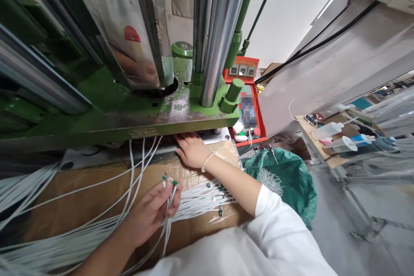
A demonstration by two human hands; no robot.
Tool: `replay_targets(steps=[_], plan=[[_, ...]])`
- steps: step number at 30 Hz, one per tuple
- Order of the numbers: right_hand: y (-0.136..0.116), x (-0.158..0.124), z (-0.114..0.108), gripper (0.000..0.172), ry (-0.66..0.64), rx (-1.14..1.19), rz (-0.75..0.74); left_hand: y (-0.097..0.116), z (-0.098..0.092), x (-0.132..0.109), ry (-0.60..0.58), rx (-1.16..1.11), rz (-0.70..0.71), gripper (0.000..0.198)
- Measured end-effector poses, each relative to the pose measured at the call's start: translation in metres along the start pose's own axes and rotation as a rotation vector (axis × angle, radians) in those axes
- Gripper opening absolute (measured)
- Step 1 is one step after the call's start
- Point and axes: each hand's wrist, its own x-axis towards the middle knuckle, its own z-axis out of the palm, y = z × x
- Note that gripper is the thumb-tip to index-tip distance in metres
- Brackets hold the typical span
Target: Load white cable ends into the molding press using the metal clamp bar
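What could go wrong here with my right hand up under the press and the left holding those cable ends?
1. The right hand reaches under the green press plate; if the machine cycled, fingers could be crushed.
2. The left hand holds a few cable ends; the white cables cross and loop over the cardboard, so they might snag or tangle.
3. The bead bracelet on the right wrist could catch.

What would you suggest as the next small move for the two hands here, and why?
Probably bring the left hand forward to pass its white cables toward the right hand. The left hand pinches a few cable ends with green tips, while the right hand reaches under the green press at the slot, where other cables already run in.
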Motion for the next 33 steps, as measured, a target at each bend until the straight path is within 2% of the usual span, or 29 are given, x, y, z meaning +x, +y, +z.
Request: replay_targets(steps=[3,6,10,13,16,19,22,24,28,33], plan=[[0.006,0.011,0.004,0.047,0.014,-0.155,-0.028,0.001,-0.012,0.0,0.027,-0.058,0.09,0.038],[0.013,0.009,0.002,0.047,-0.031,-0.167,-0.016,0.005,-0.017,0.002,0.053,-0.079,0.098,0.035],[0.014,-0.01,-0.001,0.028,-0.129,-0.151,-0.038,0.008,-0.014,0.012,0.094,-0.055,0.106,0.033],[0.002,-0.034,-0.004,0.022,-0.135,-0.138,0.096,0.005,-0.009,0.022,0.201,-0.047,0.153,0.044],[-0.008,-0.057,-0.01,0.021,-0.213,0.141,0.257,0.002,-0.009,0.03,0.249,0.015,0.158,0.048],[-0.01,-0.068,-0.007,0.012,-0.286,0.608,0.367,0.0,-0.01,0.033,0.188,0.131,0.117,0.045],[-0.009,-0.069,0.008,0.019,-0.253,1.253,0.553,-0.002,-0.009,0.035,0.14,0.252,0.032,0.045],[-0.008,-0.068,0.018,0.029,-0.187,1.45,0.623,-0.002,-0.007,0.036,0.142,0.329,-0.008,0.047],[-0.006,-0.069,0.03,0.029,-0.073,1.386,0.569,0.0,-0.001,0.037,0.157,0.463,-0.056,0.047],[-0.006,-0.072,0.03,0.032,0.004,1.078,0.409,0.0,0.005,0.039,0.146,0.497,-0.061,0.047]])
